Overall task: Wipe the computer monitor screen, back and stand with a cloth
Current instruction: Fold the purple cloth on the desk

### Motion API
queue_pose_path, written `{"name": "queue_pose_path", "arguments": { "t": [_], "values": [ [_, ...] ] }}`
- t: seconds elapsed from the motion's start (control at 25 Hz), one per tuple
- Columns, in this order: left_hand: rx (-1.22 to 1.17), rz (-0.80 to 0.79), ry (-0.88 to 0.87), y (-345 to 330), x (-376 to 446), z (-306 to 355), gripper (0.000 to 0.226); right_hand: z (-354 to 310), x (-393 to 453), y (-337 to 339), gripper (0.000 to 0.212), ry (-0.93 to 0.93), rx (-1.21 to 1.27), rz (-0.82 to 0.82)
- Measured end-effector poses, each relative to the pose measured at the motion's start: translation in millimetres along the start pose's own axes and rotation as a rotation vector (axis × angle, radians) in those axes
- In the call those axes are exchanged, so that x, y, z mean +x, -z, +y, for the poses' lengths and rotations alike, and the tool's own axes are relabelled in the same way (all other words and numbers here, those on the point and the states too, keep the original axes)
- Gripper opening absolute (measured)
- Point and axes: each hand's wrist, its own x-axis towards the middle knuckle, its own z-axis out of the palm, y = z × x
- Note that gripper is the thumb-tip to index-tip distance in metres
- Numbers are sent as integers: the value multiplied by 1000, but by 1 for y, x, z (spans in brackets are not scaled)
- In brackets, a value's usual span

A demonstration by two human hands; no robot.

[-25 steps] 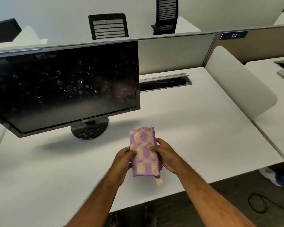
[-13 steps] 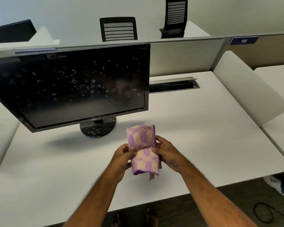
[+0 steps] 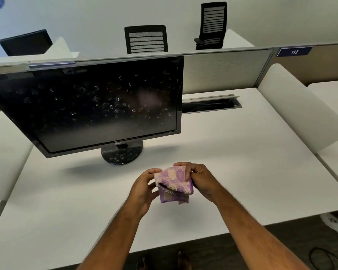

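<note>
A black computer monitor [image 3: 98,106] stands tilted on the white desk [image 3: 232,162], its dark screen covered with many small smudge marks. Its round black stand [image 3: 122,155] also shows spots. In front of the stand, above the desk, I hold a folded purple and cream patterned cloth [image 3: 174,184] with both hands. My left hand [image 3: 144,188] pinches the cloth's left edge. My right hand [image 3: 200,179] grips its right side with fingers curled over the top fold. The monitor's back is hidden.
A grey partition [image 3: 222,69] runs behind the desk, with a cable slot [image 3: 211,104] to the monitor's right. White curved dividers [image 3: 300,108] stand at the desk's sides. Black office chairs [image 3: 146,38] sit beyond the partition. A cable lies on the floor [image 3: 324,258] at lower right.
The cloth has been folded over from a long upright strip into a shorter bundle. Both hands shifted up along it, and the view moved so the monitor sits more to the right.
</note>
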Motion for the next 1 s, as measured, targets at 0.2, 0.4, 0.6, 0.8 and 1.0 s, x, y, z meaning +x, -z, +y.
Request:
{"name": "queue_pose_path", "arguments": {
  "t": [0.2, 0.4, 0.6, 0.8, 1.0],
  "values": [
    [210, -156, 139, 12, -8, 13, 43, -12, 5, -4, 39, 67, -122, 3],
    [278, -81, -84, 25, -17, 32, 36, -29, 10, -23, 23, -38, 345, 46],
    [289, -62, -267, 43, -27, 58, 36, -42, 13, -48, 57, -178, 409, -167],
    [311, -20, -384, 70, -35, 83, 32, -56, 27, -88, 64, -114, 339, -293],
    [415, 21, -497, 99, -47, 121, 30, -81, 41, -125, 52, -40, 218, -277]
  ]
}}
